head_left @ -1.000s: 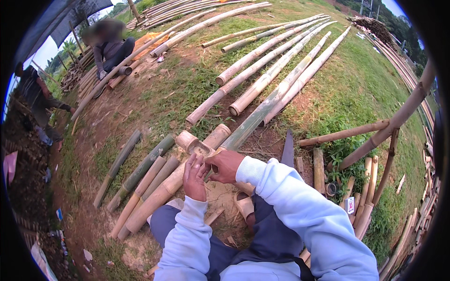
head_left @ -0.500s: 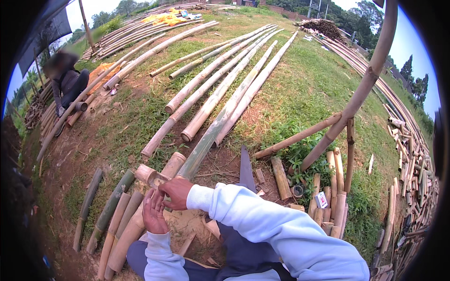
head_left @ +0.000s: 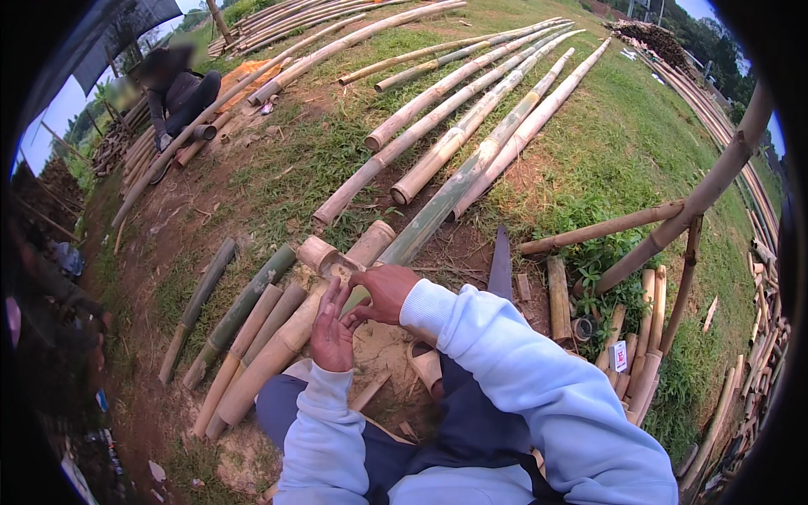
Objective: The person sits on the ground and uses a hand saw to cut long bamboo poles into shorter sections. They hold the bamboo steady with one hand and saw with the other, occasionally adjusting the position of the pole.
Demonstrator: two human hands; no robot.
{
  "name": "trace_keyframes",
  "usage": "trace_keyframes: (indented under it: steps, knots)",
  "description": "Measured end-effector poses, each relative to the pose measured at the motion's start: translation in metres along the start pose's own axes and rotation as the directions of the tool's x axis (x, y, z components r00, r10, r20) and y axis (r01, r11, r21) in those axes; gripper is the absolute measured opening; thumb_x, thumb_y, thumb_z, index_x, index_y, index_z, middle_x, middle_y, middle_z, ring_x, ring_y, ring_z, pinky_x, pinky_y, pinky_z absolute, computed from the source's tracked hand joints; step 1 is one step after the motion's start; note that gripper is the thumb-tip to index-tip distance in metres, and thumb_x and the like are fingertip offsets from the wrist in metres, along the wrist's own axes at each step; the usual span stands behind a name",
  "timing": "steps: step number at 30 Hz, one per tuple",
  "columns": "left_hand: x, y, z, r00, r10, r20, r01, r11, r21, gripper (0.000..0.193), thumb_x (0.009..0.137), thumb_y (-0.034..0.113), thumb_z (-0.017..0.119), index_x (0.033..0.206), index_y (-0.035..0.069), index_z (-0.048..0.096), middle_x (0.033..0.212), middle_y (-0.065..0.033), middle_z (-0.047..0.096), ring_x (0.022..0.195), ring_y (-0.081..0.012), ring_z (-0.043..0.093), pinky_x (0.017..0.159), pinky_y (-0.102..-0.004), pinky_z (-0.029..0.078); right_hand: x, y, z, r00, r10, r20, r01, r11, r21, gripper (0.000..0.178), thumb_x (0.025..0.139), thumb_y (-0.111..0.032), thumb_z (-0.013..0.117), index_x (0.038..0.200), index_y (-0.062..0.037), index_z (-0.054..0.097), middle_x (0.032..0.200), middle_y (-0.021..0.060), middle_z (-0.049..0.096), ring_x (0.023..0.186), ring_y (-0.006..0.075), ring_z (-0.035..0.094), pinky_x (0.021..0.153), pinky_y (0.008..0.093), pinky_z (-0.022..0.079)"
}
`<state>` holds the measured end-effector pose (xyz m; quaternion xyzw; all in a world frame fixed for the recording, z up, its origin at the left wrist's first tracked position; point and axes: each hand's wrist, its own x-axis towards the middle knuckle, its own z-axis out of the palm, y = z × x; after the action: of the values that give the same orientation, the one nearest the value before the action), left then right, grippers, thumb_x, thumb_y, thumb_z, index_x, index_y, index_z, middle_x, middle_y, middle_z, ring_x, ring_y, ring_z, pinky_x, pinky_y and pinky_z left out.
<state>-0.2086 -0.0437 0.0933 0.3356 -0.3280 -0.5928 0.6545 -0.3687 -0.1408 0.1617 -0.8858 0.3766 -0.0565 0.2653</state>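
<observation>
My right hand (head_left: 383, 295) is bent over a notched bamboo piece (head_left: 318, 252), its fingers curled as if around something small that I cannot make out. Just below it, my left hand (head_left: 334, 335) has its fingers stretched upward, close to the right fingertips. The notched piece lies across a thick bamboo length (head_left: 282, 353) that slants up in front of me. A long green bamboo pole (head_left: 438, 210) runs away from beside my right hand. Between my legs lies a short hollow bamboo piece (head_left: 425, 366) over pale sawdust.
Several cut bamboo lengths (head_left: 244, 316) lie at my left. A dark tapering blade (head_left: 501, 265) stands right of my hands, near a slanted post (head_left: 690, 198) and a small white box (head_left: 619, 356). Long poles (head_left: 522, 126) stretch ahead. A person (head_left: 178, 97) sits at the far left.
The view has turned left and down, so everything sits further right and higher. Both hands stay close together by the notched bamboo; their pose is little changed.
</observation>
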Motion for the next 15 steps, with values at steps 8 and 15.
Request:
trace_keyframes:
  steps: [8,15]
  knots:
    - [-0.006,0.005,0.009,0.997,-0.006,0.071,0.0,0.996,0.089,0.084,0.1,0.051,0.049,0.163,0.002,0.023,0.162,-0.0225,0.036,0.126,-0.034,0.061,0.106,-0.0457,0.05,-0.004,0.004,-0.003,0.992,0.048,-0.117,-0.06,0.993,-0.106,0.058,0.081,-0.038,0.081,0.129,-0.0129,0.062,0.11,0.0152,0.073,0.11,0.0345,0.071,0.09,0.0474,0.057]
    - [-0.008,0.007,0.013,0.999,0.003,0.05,-0.008,0.996,0.087,0.082,0.099,0.043,0.053,0.162,-0.001,0.024,0.162,-0.0209,0.037,0.13,-0.0301,0.059,0.109,-0.04,0.047,0.0,0.006,-0.001,0.992,0.055,-0.109,-0.073,0.983,-0.166,0.045,0.086,-0.039,0.075,0.119,-0.01,0.067,0.104,0.0167,0.074,0.096,0.0373,0.073,0.081,0.0486,0.059]
